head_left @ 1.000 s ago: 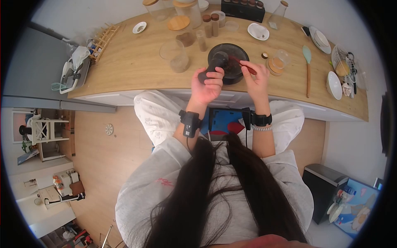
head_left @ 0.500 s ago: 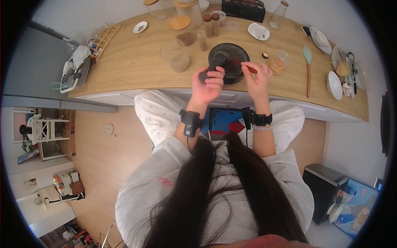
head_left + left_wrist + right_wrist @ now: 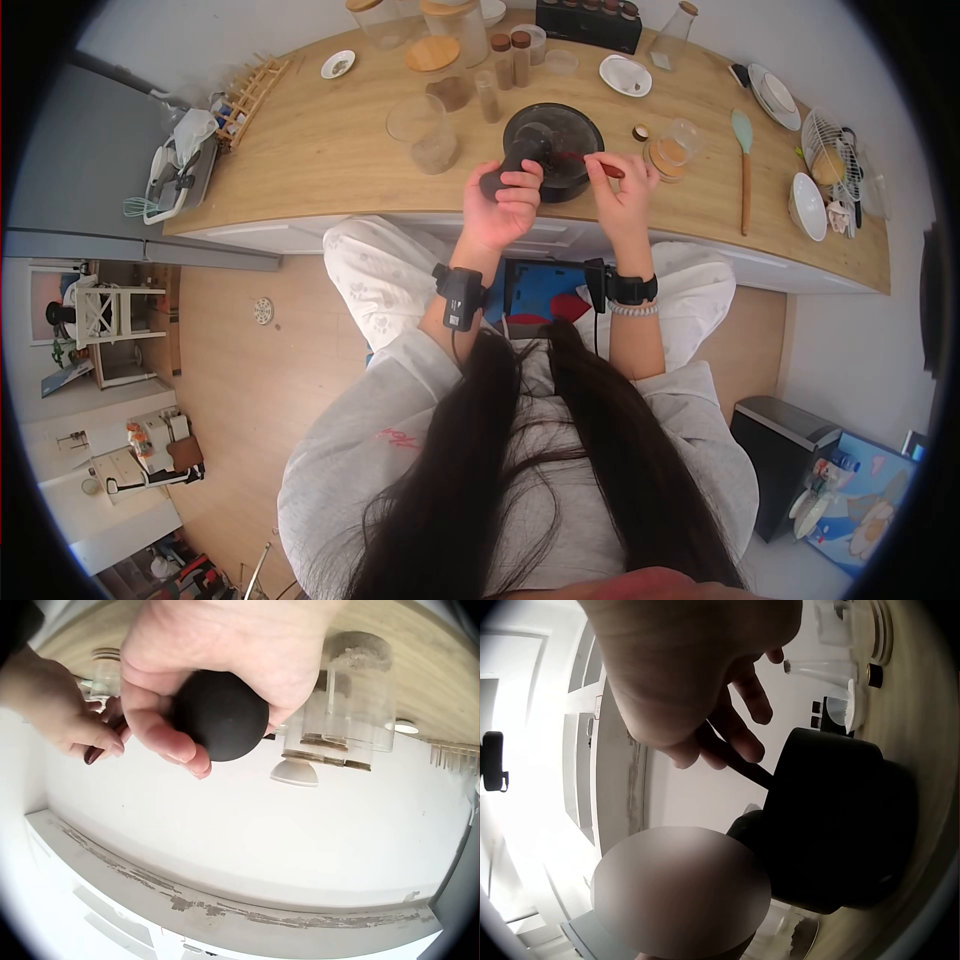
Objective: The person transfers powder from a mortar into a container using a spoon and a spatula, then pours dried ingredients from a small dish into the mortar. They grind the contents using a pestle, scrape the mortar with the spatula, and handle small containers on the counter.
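Note:
A black mortar [image 3: 582, 128] stands near the counter's front edge. My left hand [image 3: 505, 205] grips a black pestle [image 3: 508, 172] that slants, its thick head over the mortar's left side. In the left wrist view the rounded end of the pestle [image 3: 223, 716] pokes out of the curled fingers. Between thumb and fingers my right hand [image 3: 624, 195] pinches a slim reddish-brown utensil [image 3: 610, 171] at the mortar's right side. In the head view its thin end points left across the mortar towards the pestle head. In the right wrist view the mortar wall hides the utensil's far end.
Left of the mortar stand a clear glass [image 3: 433, 150] and several spice jars [image 3: 503, 65]. To the right are a glass jar [image 3: 668, 160], a mint-headed spatula [image 3: 744, 170] and a white bowl [image 3: 808, 207]. A white dish [image 3: 625, 76] lies behind the mortar.
The reddish-brown utensil in my right hand has tilted flatter, and its thin end has shifted towards the pestle head. My left hand and the pestle stay nearly still.

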Demonstrator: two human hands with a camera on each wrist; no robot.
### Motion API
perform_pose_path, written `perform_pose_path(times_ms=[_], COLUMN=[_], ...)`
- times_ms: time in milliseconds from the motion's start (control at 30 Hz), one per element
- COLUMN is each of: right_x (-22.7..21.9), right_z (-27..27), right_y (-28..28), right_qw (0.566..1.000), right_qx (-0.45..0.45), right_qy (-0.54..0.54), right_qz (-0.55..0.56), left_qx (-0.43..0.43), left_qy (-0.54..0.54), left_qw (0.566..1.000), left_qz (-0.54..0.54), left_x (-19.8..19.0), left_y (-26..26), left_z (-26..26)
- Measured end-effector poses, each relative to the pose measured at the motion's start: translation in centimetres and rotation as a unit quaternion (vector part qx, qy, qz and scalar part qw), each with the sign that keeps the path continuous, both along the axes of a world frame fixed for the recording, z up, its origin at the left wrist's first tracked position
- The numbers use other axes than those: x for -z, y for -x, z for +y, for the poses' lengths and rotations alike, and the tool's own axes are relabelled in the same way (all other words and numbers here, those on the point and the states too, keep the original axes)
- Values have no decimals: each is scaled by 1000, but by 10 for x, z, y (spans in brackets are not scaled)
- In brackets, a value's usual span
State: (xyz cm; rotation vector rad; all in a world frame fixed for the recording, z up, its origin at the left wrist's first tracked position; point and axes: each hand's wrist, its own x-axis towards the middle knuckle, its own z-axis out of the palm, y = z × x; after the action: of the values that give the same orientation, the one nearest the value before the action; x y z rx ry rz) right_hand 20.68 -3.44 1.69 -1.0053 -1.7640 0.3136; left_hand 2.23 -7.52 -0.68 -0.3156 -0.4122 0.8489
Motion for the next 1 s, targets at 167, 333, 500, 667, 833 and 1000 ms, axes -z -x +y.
perform_pose_path(times_ms=[167, 333, 500, 667, 833, 1000], right_x=[-4, -4, 17, 21, 31, 34], right_z=[-2, -2, 13, 23, 27, 29], right_y=[0, 2, -8, -28, -39, -47], right_qw=[1000, 1000, 946, 865, 774, 654], right_qx=[3, 3, -22, 21, 30, 15], right_qy=[0, 3, 93, 152, 254, 379], right_qz=[-18, 26, 308, 478, 580, 654], left_qx=[-2, -2, 3, 17, 18, 18], left_qy=[-1, -5, -2, -12, -10, -15], left_qw=[1000, 1000, 1000, 999, 999, 999], left_qz=[1, -2, -5, -30, -31, -29], left_x=[0, 2, 2, 5, 7, 9], left_y=[-1, 0, 2, 3, 3, 3], left_z=[0, 0, 1, 1, 2, 2])
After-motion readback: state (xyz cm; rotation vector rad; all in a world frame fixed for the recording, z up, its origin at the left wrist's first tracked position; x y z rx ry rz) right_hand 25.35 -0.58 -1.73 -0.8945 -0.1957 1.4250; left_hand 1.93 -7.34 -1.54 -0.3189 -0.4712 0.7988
